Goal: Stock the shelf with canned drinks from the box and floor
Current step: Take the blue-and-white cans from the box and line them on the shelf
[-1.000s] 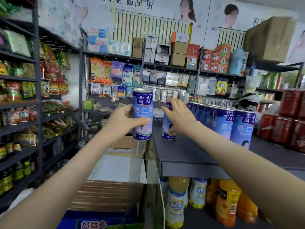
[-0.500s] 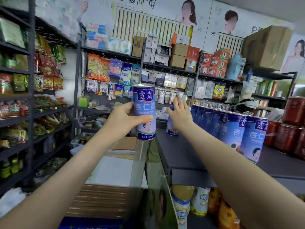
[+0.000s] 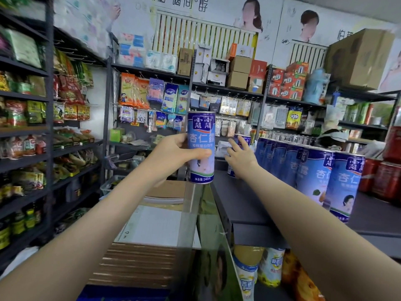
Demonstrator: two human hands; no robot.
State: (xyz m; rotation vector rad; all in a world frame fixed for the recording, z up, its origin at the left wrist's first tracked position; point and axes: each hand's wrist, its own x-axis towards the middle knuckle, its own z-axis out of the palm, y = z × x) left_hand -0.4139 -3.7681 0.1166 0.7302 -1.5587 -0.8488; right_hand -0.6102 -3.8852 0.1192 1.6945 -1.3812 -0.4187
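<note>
**Current step: placing cans on the shelf.**

1. Left hand (image 3: 171, 157): it grips one blue can (image 3: 201, 146) round the middle, thumb across the front of the label and fingers wrapped behind. The can is upright and in the air, just off the left edge of the grey shelf (image 3: 245, 205) and slightly above its surface. We judge that it is held vertical and at shelf height so it can go straight on without being turned.

2. Right hand (image 3: 242, 157): it is over the far left part of the shelf, fingers straight and spread, holding nothing. A second blue can (image 3: 245, 140) stands on the shelf directly behind those fingers. We cannot tell whether the fingertips touch it. We read the spread fingers as steadying or nudging that can into line.

3. Stock on the shelf: a row of matching blue cans (image 3: 312, 170) runs from the shelf's far left toward its near right, labels facing out. Red cans (image 3: 388, 179) occupy the right end of the shelf. Yellow bottles (image 3: 247, 270) stand on the level below the shelf.

4. Next move, in our judgement: the held can belongs on the bare shelf surface beside the can at the right hand. The tall, narrow cans tip easily, so set it down flat before loosening the grip.
</note>
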